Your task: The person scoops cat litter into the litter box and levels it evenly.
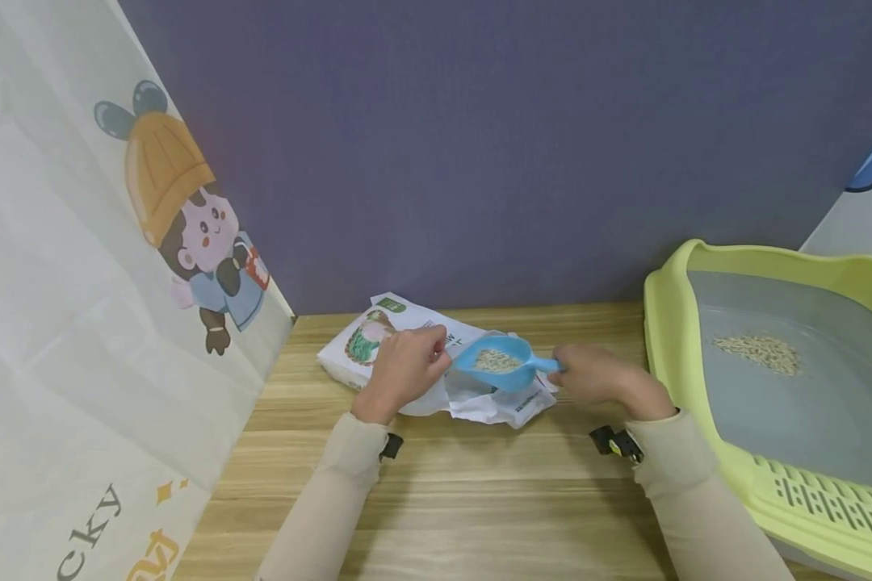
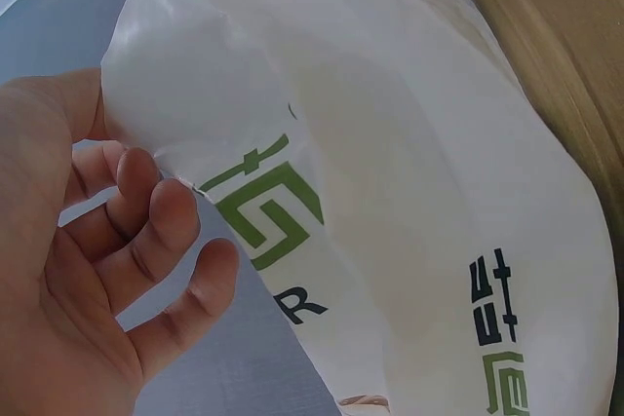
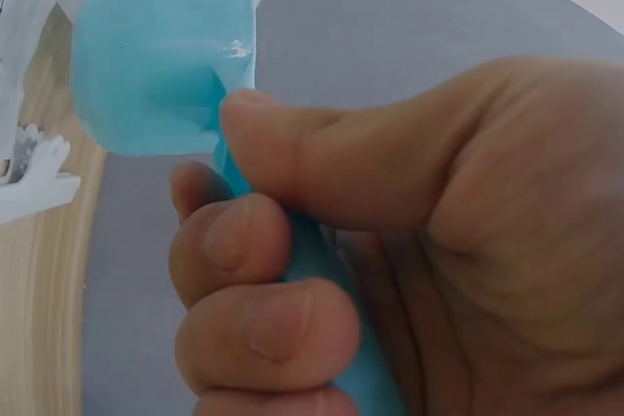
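A white printed bag (image 1: 417, 313) lies on its side, its torn mouth facing right. My left hand (image 1: 404, 367) is at the bag; in the left wrist view, thumb and index finger pinch the bag's edge (image 2: 146, 85) while the other fingers curl loosely. My right hand (image 1: 599, 375) grips the handle of a light-blue scoop (image 1: 516, 381), thumb pressed along the top in the right wrist view. Pale pellets (image 1: 496, 361) sit in the scoop's bowl, held over the bag's mouth. The scoop's bowl (image 3: 156, 56) shows from behind in the right wrist view.
On the right stands a lime-green and grey litter box (image 1: 668, 363) with a raised rim and slotted front ledge. A small heap of pellets (image 1: 763, 353) lies on its grey floor. A dark panel (image 1: 494, 161) rises behind the wooden table (image 1: 480, 500); a printed curtain (image 1: 58, 282) hangs left.
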The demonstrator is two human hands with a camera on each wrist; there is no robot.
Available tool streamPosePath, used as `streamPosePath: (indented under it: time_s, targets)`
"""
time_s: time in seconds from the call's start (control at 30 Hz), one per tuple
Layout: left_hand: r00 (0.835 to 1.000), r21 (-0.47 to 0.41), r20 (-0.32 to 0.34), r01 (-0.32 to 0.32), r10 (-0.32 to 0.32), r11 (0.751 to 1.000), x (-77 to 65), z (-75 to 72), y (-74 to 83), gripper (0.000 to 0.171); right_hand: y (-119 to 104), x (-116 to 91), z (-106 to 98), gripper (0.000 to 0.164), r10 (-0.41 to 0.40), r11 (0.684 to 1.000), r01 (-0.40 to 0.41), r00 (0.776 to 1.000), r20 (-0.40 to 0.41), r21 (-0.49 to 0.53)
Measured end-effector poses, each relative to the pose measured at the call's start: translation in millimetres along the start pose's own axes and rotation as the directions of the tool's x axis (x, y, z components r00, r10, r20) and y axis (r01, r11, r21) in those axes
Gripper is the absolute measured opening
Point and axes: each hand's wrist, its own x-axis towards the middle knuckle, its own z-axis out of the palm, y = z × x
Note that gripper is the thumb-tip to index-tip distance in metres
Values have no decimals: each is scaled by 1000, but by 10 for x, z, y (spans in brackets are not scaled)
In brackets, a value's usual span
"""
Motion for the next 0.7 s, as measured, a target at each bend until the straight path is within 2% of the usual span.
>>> streamPosePath:
  time_s: [0.7]
  targets:
    - [1000,19,7,0,0,1000,0,6,11,19,-10,-61,-64,17,65,997,-66,998,17,47]
